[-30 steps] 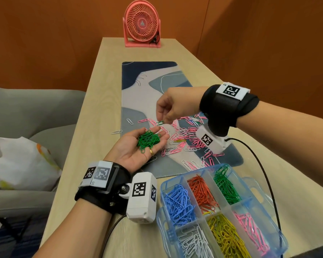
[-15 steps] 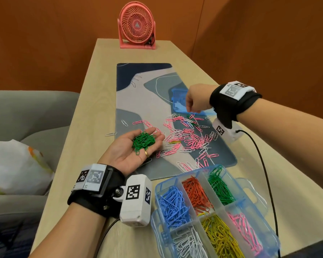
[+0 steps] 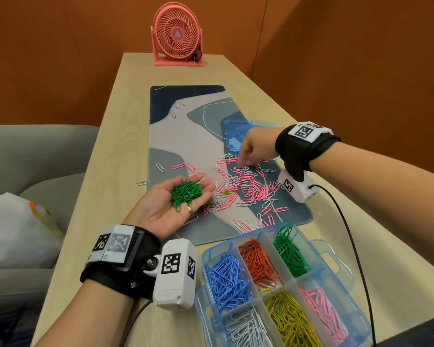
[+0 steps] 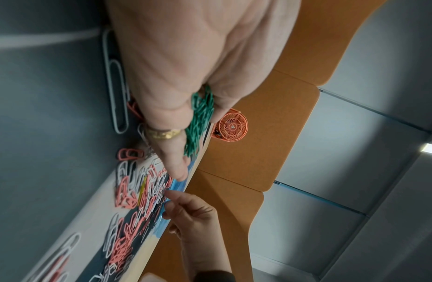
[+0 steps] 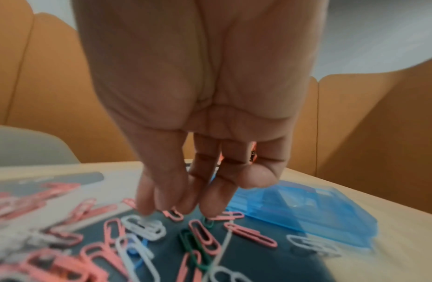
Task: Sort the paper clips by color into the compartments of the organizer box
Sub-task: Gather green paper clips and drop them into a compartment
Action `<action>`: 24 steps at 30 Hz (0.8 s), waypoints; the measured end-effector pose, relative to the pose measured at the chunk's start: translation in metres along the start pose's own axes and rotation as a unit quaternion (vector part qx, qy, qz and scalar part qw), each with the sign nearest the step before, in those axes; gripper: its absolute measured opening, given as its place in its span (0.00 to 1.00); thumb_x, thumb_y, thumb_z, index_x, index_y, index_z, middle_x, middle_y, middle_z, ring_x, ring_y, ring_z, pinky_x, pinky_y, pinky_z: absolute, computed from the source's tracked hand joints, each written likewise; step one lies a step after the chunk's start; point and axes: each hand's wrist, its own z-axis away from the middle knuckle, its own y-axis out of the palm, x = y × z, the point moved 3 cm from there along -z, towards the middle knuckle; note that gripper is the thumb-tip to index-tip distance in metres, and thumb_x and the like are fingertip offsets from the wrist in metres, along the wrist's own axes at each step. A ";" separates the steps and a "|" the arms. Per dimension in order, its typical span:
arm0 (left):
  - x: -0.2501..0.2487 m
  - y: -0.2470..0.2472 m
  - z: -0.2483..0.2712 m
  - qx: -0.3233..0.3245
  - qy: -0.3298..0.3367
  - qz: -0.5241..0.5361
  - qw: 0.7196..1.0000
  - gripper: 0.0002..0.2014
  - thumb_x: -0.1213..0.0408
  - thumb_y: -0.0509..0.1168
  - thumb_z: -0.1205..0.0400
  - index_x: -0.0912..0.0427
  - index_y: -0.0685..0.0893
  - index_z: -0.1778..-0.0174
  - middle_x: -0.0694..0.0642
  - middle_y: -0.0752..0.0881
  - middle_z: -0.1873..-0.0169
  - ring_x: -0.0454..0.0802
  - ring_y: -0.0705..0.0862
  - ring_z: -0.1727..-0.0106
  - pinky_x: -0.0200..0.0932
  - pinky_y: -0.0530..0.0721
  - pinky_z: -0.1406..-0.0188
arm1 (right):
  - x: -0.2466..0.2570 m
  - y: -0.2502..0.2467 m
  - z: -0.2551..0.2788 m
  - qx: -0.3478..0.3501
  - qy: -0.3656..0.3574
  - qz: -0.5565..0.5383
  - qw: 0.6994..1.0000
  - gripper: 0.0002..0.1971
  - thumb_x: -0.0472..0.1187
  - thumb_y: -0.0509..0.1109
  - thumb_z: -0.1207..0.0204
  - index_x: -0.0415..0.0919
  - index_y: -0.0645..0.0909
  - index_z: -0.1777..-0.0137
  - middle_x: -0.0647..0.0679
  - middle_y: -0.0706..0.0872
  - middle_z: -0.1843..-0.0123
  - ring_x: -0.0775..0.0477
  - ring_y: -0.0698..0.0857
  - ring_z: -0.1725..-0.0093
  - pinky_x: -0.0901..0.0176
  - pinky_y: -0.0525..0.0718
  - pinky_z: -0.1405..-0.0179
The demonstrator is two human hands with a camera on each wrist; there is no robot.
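Observation:
My left hand [image 3: 198, 182] lies palm up on the mat's left part, with a heap of green clips [image 3: 186, 192] resting in its loosely cupped palm. My right hand [image 3: 243, 164] points down into the loose pink and white clip pile [image 3: 246, 184]. Its fingertips [image 5: 171, 204] touch the mat beside a white clip [image 5: 145, 227] and a green clip [image 5: 207, 224], with nothing visibly pinched. The clear blue organizer box [image 3: 336, 266] stands at the near right, with blue, orange, green, white, yellow and pink clips each in a separate compartment.
A blue plastic lid [image 3: 238, 131] lies just beyond my right hand. The patterned desk mat [image 3: 186, 116] runs along the table toward a pink fan [image 3: 177, 36]. A black cable [image 3: 348, 234] trails from my right wrist past the box. A grey sofa with a bag is on the left.
My right hand left the spot above my left palm, swung right toward the blue lid, then dropped its fingertips onto the pile. My left hand kept still with the green clips.

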 end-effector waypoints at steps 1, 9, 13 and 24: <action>0.000 0.000 0.000 -0.001 -0.001 0.001 1.000 0.18 0.65 0.51 0.12 0.75 0.82 0.46 0.72 0.86 0.48 0.66 0.90 0.58 0.59 0.85 0.54 | -0.001 -0.001 -0.001 -0.014 0.010 -0.002 1.000 0.11 0.33 0.69 0.24 0.49 0.89 0.51 0.57 0.84 0.62 0.53 0.81 0.59 0.61 0.77 0.55; -0.001 0.000 0.001 -0.002 0.002 -0.002 1.000 0.18 0.64 0.51 0.12 0.75 0.82 0.45 0.72 0.86 0.48 0.66 0.89 0.56 0.59 0.85 0.55 | -0.015 0.003 -0.004 -0.001 0.069 0.010 0.998 0.04 0.40 0.78 0.29 0.41 0.88 0.57 0.44 0.91 0.56 0.48 0.84 0.60 0.57 0.83 0.55; 0.000 0.001 0.002 0.001 0.000 0.001 1.000 0.18 0.64 0.51 0.12 0.75 0.82 0.47 0.72 0.86 0.51 0.66 0.86 0.49 0.59 0.85 0.55 | -0.017 0.009 -0.005 -0.010 0.085 0.006 0.996 0.10 0.45 0.79 0.31 0.39 0.88 0.56 0.45 0.90 0.58 0.47 0.84 0.60 0.61 0.81 0.62; -0.001 -0.001 -0.001 -0.002 0.000 -0.002 1.000 0.19 0.65 0.50 0.12 0.75 0.82 0.46 0.73 0.87 0.52 0.66 0.88 0.52 0.60 0.85 0.53 | -0.021 -0.003 -0.002 -0.044 0.090 -0.045 0.994 0.05 0.35 0.69 0.28 0.37 0.84 0.63 0.47 0.89 0.67 0.52 0.83 0.67 0.59 0.83 0.60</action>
